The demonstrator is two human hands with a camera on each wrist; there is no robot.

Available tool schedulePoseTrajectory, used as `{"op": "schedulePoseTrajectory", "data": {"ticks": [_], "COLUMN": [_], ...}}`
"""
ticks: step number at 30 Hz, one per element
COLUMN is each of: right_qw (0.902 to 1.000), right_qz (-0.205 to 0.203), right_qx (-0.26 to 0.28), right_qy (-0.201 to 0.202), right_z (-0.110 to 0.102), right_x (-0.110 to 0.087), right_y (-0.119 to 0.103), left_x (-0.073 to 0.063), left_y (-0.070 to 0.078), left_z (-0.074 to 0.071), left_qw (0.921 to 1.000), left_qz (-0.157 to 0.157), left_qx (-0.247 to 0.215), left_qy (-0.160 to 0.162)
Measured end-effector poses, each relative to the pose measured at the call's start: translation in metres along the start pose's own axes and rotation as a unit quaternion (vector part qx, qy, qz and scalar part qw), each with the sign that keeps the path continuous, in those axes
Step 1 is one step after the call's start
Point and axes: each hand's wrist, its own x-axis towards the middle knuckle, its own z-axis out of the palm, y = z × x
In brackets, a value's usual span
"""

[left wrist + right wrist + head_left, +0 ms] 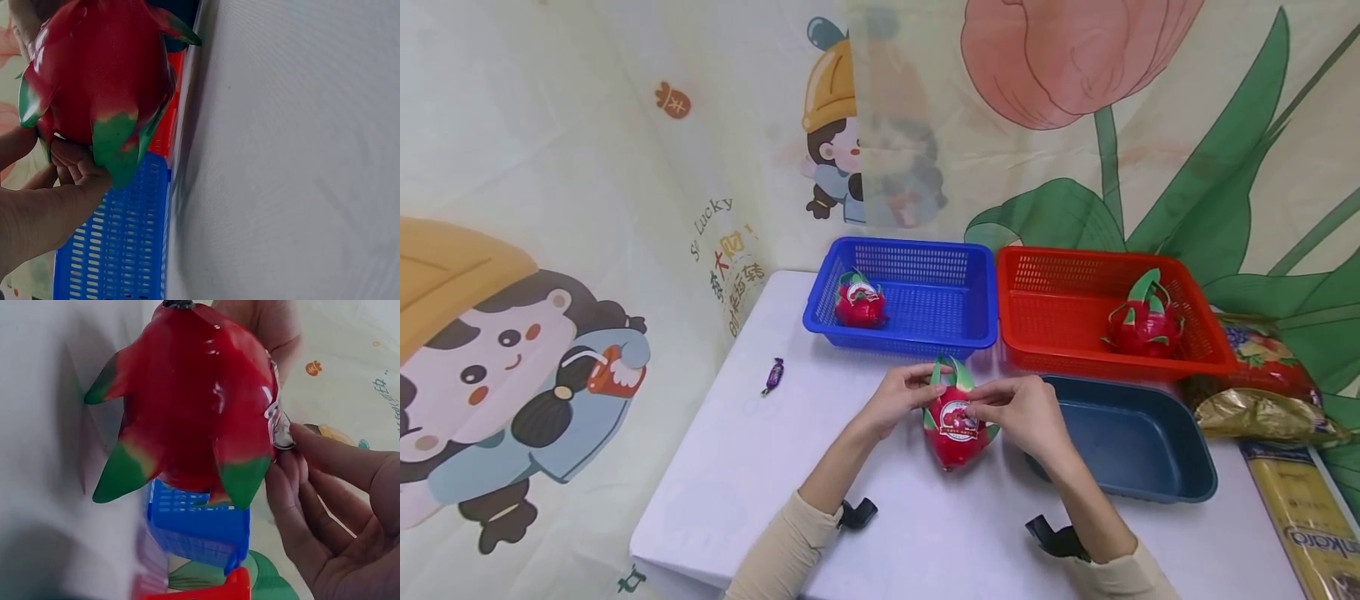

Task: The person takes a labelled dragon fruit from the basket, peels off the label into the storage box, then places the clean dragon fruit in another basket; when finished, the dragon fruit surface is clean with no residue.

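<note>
A red dragon fruit (pixel 953 454) with green-tipped scales is held over the white table, in front of the two baskets. Its round white-and-red label (pixel 958 423) faces up. My left hand (pixel 891 402) pinches the fruit by its green scales at the leafy end, seen also in the left wrist view. From the other side, my right hand (pixel 1028 417) pinches the edge of the label. In the right wrist view that label edge (pixel 283 432) stands up, crinkled, between thumb and fingers.
Behind the hands, a blue basket (pixel 910 340) and a red basket (pixel 1112 364) each contain a dragon fruit. A dark blue tray (pixel 1150 492) stands at right, beside a gold packet (pixel 1262 415) and a yellow pack (pixel 1307 508). One purple-wrapped candy (pixel 773 377) lies at left.
</note>
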Motion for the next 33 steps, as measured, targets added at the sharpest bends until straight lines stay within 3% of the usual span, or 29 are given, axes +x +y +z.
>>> {"op": "schedulePoseTrajectory", "data": {"ticks": [4, 9, 20, 25, 33], "right_qw": [0.9997, 0.9954, 0.9694, 0.9677, 0.9836], "right_qz": [0.000, -0.009, 0.011, 0.017, 0.009], "right_qx": [-0.006, 0.020, 0.129, 0.141, 0.092], "right_qy": [-0.022, -0.093, -0.208, -0.209, -0.155], "right_z": [-0.002, -0.009, -0.021, -0.021, -0.018], "right_x": [0.003, 0.009, 0.025, 0.027, 0.026], "right_y": [-0.004, -0.005, 0.006, 0.007, 0.001], "left_x": [-0.001, 0.000, 0.001, 0.002, 0.002], "left_y": [0.000, 0.000, -0.001, -0.003, -0.003], "left_z": [0.000, 0.001, 0.003, 0.003, 0.002], "left_qw": [1.0000, 0.9998, 0.9996, 0.9995, 0.9990], "left_qz": [0.004, 0.020, 0.023, 0.004, -0.009], "left_qx": [-0.005, 0.000, -0.009, -0.032, -0.040], "left_qy": [0.000, -0.006, -0.013, -0.001, 0.020]}}
